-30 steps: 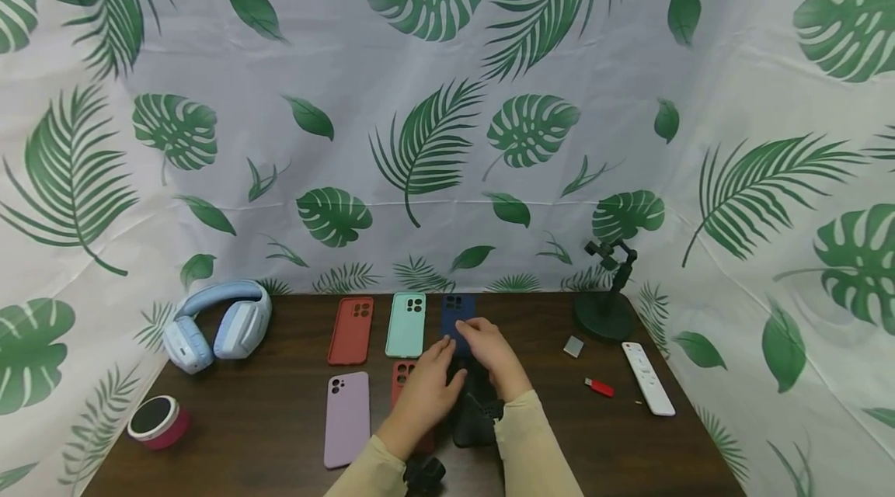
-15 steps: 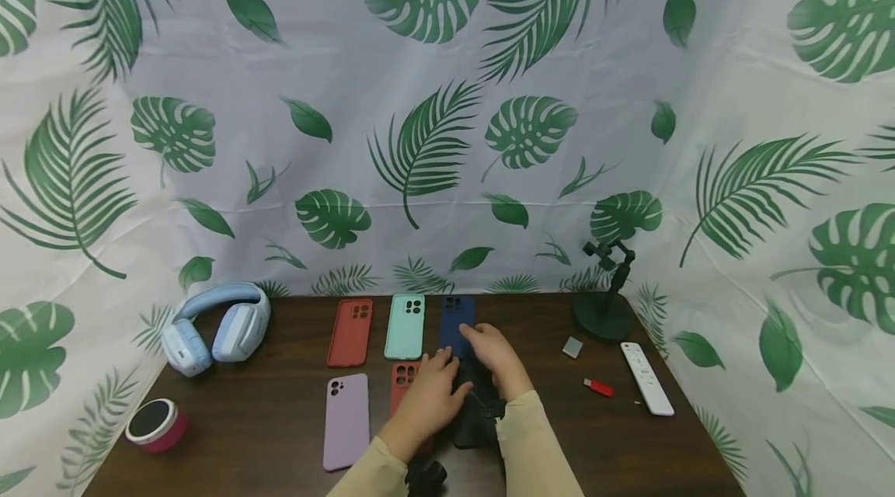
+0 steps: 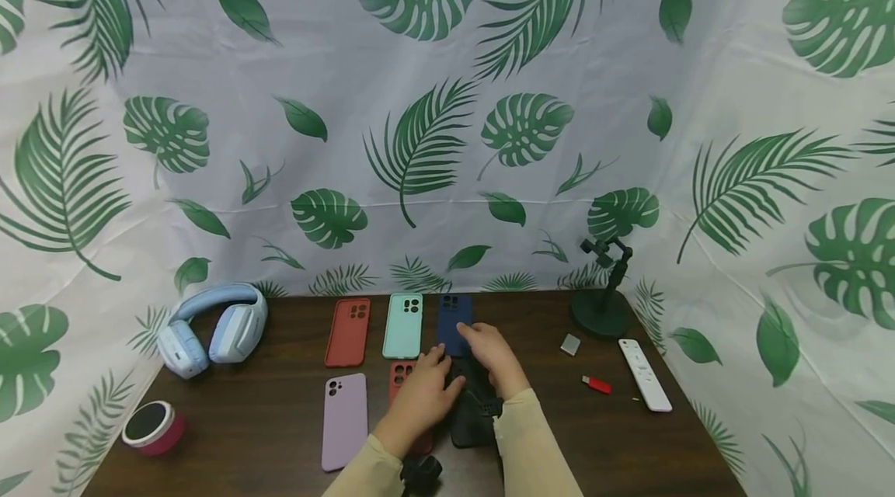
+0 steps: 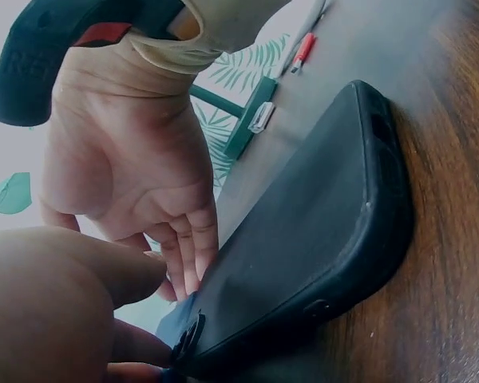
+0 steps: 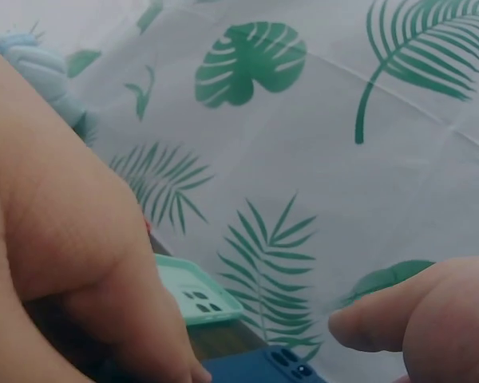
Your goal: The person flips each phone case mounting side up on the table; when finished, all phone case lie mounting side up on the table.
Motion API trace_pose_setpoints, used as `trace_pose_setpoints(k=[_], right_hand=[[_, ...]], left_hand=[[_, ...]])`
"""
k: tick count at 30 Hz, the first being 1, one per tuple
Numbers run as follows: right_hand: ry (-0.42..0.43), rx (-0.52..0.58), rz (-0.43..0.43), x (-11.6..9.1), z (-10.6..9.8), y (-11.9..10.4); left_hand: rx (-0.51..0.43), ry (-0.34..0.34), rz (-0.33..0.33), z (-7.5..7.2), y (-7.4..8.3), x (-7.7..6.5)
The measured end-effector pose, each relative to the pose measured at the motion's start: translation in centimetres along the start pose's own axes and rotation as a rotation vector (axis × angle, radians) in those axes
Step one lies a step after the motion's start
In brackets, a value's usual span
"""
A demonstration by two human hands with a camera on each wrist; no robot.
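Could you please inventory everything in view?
Rear phone cases: 3, red, mint, blue, centre
Front phone cases: 3, lilac, red, black, centre
Headphones: 1, blue, rear left
Round object: 1, pink, white, left
Stand: 1, dark, rear right
Small square: 1, grey, right
USB stick: 1, red, right
Remote: 1, white, right
Speck: 1, yellow, right
Table: 1, brown, beneath
Backdrop: 1, white, green, behind
Wrist devices: 2, black, wrists
Sleeves: 2, cream, forearms
Left hand: 1, centre
Right hand: 1, centre
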State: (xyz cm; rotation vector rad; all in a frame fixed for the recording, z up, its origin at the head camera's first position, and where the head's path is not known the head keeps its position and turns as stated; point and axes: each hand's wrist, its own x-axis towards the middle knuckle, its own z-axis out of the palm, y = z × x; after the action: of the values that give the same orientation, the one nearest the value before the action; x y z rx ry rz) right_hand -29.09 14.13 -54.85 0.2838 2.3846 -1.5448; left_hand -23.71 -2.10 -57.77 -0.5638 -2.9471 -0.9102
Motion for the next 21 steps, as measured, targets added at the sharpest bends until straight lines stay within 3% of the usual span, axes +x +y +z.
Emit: trace_pose_setpoints(k=[11,21], right_hand=[[0.054,0.14,-0.021,0.38,0.15,0.24],[0.11,0.248,-0.16,0.6,0.69,0.02]], left_hand=[[0.002,-0.01,-0.033,-0.22,0.1,0.17],[-0.074,0.01,-0.064,-0.64,-0.06,0.01]])
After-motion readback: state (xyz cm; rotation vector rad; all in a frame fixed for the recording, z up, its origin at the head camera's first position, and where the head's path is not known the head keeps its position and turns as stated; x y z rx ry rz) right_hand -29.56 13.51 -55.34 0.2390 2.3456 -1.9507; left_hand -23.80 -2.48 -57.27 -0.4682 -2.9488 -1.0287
